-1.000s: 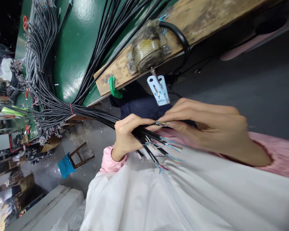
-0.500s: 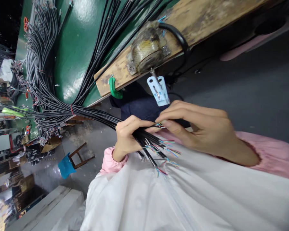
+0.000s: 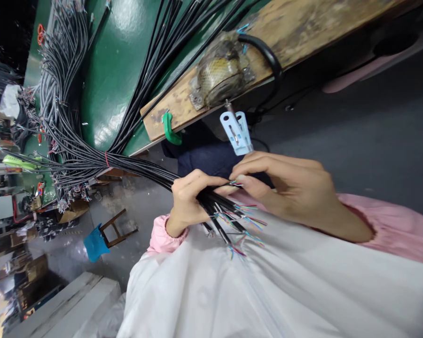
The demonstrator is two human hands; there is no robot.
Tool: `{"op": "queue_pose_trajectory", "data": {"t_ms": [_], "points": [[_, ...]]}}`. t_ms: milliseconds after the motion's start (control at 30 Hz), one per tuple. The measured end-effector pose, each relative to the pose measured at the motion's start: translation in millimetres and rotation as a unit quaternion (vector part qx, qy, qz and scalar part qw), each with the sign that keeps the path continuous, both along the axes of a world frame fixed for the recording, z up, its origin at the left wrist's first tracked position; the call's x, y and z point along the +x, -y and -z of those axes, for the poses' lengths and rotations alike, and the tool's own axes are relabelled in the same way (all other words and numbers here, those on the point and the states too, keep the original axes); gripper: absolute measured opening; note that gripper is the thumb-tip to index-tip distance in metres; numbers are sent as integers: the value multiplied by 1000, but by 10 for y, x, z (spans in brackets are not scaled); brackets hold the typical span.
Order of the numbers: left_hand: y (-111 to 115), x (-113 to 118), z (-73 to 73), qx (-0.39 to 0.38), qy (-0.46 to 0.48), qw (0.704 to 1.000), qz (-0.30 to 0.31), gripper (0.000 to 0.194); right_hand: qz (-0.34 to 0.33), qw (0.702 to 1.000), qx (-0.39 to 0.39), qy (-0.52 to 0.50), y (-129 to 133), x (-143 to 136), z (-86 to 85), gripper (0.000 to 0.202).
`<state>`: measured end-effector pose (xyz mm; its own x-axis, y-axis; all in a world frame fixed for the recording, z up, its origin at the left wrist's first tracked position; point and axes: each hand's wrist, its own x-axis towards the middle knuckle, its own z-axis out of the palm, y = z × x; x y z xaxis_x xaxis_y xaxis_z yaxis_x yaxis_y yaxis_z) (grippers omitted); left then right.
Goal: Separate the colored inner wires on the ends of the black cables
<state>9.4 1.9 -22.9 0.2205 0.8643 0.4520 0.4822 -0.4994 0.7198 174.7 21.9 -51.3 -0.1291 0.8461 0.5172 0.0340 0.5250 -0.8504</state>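
A bundle of black cables [image 3: 151, 171] runs from the bench to my lap, and my left hand [image 3: 192, 197] is wrapped round it near the stripped ends. Thin coloured wires [image 3: 255, 221] fan out of the cable ends over a white apron [image 3: 211, 286]. One cable end sticks out between my left thumb and forefinger. There my right hand [image 3: 285, 188] pinches its small coloured wires with thumb and forefinger. Just above my right fingers is a light blue clip-like piece [image 3: 237, 134] on the shaft of a small motor [image 3: 220, 70].
The motor sits on a wooden board [image 3: 296, 33] along the green bench [image 3: 105, 70]. A green clamp [image 3: 170, 129] grips the board's edge. Grey cables [image 3: 65, 56] are heaped on the bench. A blue stool [image 3: 97, 243] stands on the floor at lower left.
The bench, motor and blue piece appear shifted slightly right in view. My right hand has moved slightly left and its fingers remain pinched at the wire ends.
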Motion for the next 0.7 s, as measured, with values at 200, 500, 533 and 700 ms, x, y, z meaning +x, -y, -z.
{"op": "queue_pose_trajectory", "data": {"t_ms": [200,500,533,700], "points": [[10,3,30,-3,16,1000,-11,25,2,1000,-9,18,26,-8,-10,17],[39,-5,123,-8,-10,999,-50,40,8,999,-30,30,51,-9,-27,18],[41,-5,132,-10,-12,998,-55,42,14,999,-33,29,53,-17,-31,19],[46,12,141,-11,0,998,-65,41,24,999,-32,-14,38,-61,-38,17]]}}
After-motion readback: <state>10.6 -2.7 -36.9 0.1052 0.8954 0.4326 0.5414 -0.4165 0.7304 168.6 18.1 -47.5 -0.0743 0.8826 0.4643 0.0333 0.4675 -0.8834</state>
